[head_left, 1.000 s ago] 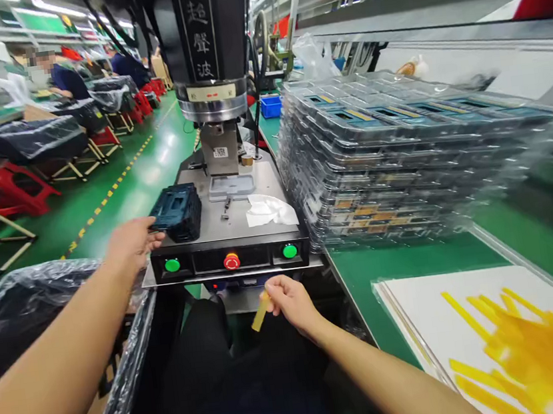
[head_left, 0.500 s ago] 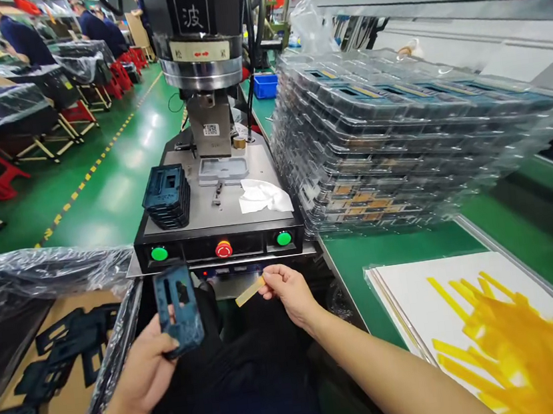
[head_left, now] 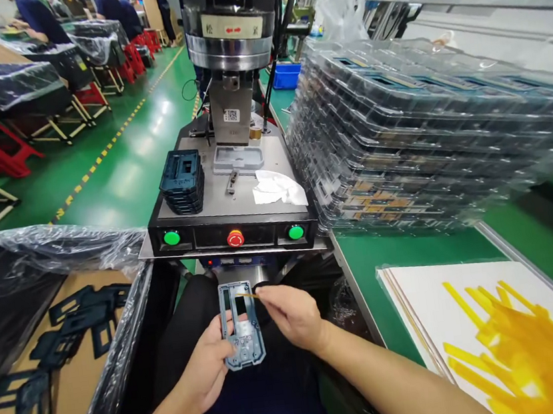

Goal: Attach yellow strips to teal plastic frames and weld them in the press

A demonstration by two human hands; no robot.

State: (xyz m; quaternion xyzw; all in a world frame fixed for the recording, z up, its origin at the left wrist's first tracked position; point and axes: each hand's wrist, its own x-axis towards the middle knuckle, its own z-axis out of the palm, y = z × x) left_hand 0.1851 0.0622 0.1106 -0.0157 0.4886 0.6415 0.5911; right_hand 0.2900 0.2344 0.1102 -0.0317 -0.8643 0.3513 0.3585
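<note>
My left hand (head_left: 208, 363) grips the lower left side of a blue-grey plastic housing (head_left: 246, 350) with rectangular cutouts, held above my lap. My right hand (head_left: 292, 316) pinches a thin yellowish strip (head_left: 247, 295) between thumb and fingers. The strip's far end lies over the upper part of the housing, near its window; whether it touches cannot be made out. Beyond my hands stands a press (head_left: 229, 45) with a grey fixture (head_left: 238, 158) under its head. Left of the fixture is a stack of dark blue housings (head_left: 183, 181).
A plastic-lined box (head_left: 121, 380) at left contains several dark frames. Green buttons and a red stop button (head_left: 235, 238) line the press front. White tissue (head_left: 279, 188) lies on its bed. Stacked clear trays (head_left: 400, 145) and yellow strips (head_left: 529, 337) on white sheets stand at right.
My left hand has moved right and turned the housing so another face shows. My right hand has brought the strip over to the housing. The camera view has shifted slightly.
</note>
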